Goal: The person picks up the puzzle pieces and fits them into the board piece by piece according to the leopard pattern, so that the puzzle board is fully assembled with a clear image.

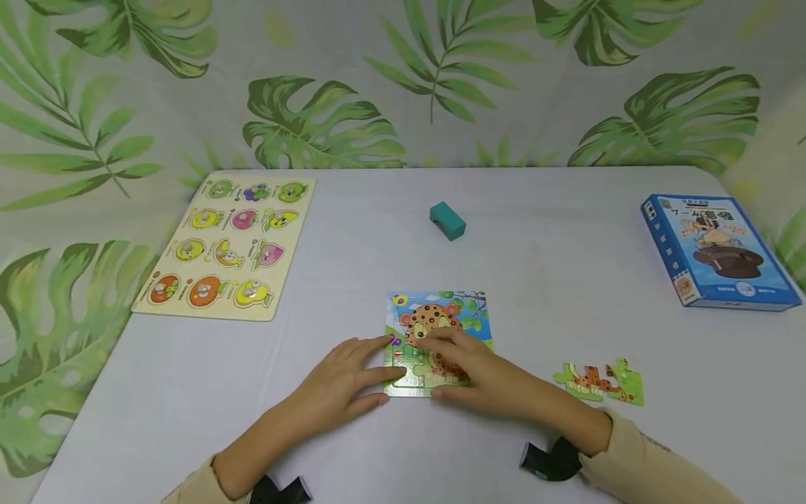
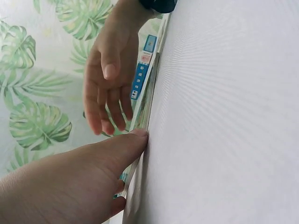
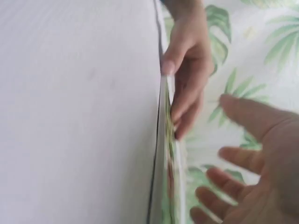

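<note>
A square jigsaw board [image 1: 474, 306] with a spotted leopard picture lies in front of me. Its lower left corner shows a pale patch without the picture. My left hand [image 1: 340, 381] rests at the board's left side, fingertips spread on the surface and thumb [image 2: 135, 139] at its edge. Over the board's right half hovers my right hand [image 1: 481, 367], covering part of the leopard. In the right wrist view, that hand's fingers [image 3: 231, 161] are spread apart and hold nothing. Two loose jigsaw pieces [image 1: 626, 383] lie close together right of the board, near my right forearm.
A fruit peg board [image 1: 292, 259] lies at the left. Toward the back is a small teal block [image 1: 448, 221]. A blue box [image 1: 724, 252] sits at the right. Behind the white table [image 1: 352, 238] hangs a leaf-print cloth [image 1: 466, 70].
</note>
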Tool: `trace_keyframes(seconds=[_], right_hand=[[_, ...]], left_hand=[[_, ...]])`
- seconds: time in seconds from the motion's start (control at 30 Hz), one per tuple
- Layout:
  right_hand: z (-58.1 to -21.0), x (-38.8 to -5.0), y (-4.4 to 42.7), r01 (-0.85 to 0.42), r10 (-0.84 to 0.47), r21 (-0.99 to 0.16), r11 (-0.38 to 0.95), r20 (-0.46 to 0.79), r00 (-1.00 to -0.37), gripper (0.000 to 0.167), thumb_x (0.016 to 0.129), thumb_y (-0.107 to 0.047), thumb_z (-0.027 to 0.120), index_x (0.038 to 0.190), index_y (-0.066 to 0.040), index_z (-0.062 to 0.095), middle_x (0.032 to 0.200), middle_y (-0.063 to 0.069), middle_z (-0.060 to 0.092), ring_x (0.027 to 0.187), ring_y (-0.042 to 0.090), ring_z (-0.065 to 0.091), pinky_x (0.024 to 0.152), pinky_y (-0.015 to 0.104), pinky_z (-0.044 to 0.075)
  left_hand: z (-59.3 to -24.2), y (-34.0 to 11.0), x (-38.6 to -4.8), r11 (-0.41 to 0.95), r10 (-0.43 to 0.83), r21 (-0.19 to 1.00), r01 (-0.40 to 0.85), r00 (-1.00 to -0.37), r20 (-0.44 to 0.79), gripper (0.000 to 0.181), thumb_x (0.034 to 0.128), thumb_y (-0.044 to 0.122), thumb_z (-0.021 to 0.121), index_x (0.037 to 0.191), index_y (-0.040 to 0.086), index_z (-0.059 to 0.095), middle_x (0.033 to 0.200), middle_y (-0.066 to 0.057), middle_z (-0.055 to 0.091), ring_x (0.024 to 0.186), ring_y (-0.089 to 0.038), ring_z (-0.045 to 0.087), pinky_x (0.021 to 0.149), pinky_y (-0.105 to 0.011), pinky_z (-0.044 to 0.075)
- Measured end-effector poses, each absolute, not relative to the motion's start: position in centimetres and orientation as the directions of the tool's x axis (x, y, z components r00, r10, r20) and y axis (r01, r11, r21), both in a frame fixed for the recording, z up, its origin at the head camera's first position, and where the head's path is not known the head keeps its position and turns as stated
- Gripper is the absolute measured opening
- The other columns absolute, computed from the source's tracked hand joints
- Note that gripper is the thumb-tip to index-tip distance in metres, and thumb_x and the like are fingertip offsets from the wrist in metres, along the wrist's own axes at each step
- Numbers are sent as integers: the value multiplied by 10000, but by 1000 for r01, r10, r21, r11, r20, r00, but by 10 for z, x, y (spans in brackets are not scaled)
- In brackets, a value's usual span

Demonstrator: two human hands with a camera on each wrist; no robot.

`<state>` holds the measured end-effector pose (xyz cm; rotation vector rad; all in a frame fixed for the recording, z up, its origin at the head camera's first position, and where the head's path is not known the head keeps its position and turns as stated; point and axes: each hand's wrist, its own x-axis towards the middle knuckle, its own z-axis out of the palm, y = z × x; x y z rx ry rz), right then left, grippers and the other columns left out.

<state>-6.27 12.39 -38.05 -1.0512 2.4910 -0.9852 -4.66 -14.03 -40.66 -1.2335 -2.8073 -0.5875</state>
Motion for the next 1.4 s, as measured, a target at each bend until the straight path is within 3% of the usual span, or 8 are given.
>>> trace_keyframes(seconds=[0.23, 0.47, 0.5, 0.7, 0.73, 1.07, 1.4], right_hand=[[-358, -52, 164, -547, -635, -658, 517, 133, -761, 676, 778, -270, 706, 1359, -179, 373, 1345, -4, 327, 1216, 178, 334, 899, 402, 409], [-344, -36, 212, -470, -460, -609, 638, 188, -868, 818, 653, -213, 803, 1355, -205, 383, 1332, -3, 358, 1213, 81, 302, 904, 86, 264], [-344, -33, 218, -455, -436, -612, 646, 194, -879, 839, 635, -194, 814, 1355, -204, 383, 1325, -5, 363, 1194, 63, 311, 909, 139, 313], [-354, -20, 247, -409, -330, -626, 664, 246, -911, 897, 558, -45, 839, 1341, -138, 410, 1262, 6, 409, 1047, 52, 386, 835, 118, 343], [-357, -19, 251, -399, -316, -630, 666, 246, -916, 894, 556, -30, 838, 1338, -131, 415, 1254, 0, 414, 1037, 56, 391, 817, 54, 299], [-382, -19, 275, -313, -274, -644, 698, 164, -948, 815, 614, -80, 817, 1326, -99, 422, 1207, -47, 432, 1020, -16, 390, 810, 26, 287], [-396, -22, 292, -276, -314, -595, 755, 41, -949, 667, 711, -218, 760, 1290, -93, 455, 1195, 97, 489, 1051, -93, 351, 832, -21, 191]], left_hand=[[-408, -140, -47, 617, 701, 345, 708, -693, 167, 379, 854, 404, 573, 1219, 304, 566, 1406, -80, 328, 1254, -238, 309, 1024, -399, 220], [-408, -140, -46, 625, 696, 355, 695, -702, 150, 381, 854, 405, 574, 1222, 308, 563, 1409, -75, 322, 1260, -229, 299, 1028, -387, 212], [-407, -140, -46, 627, 695, 356, 693, -704, 146, 381, 853, 404, 575, 1222, 308, 564, 1410, -75, 321, 1260, -229, 298, 1028, -386, 210], [-406, -140, -45, 630, 691, 365, 685, -710, 140, 385, 852, 396, 579, 1224, 299, 565, 1412, -79, 316, 1259, -238, 299, 1030, -389, 206], [-406, -140, -45, 630, 690, 367, 685, -710, 140, 386, 852, 394, 579, 1225, 296, 565, 1413, -79, 315, 1259, -240, 299, 1031, -390, 204], [-407, -140, -45, 633, 690, 367, 681, -712, 132, 391, 856, 404, 571, 1234, 303, 556, 1419, -71, 305, 1262, -224, 287, 1037, -375, 189], [-406, -140, -45, 632, 693, 370, 681, -710, 125, 392, 857, 409, 568, 1235, 306, 554, 1419, -72, 308, 1278, -219, 270, 1041, -384, 180]])
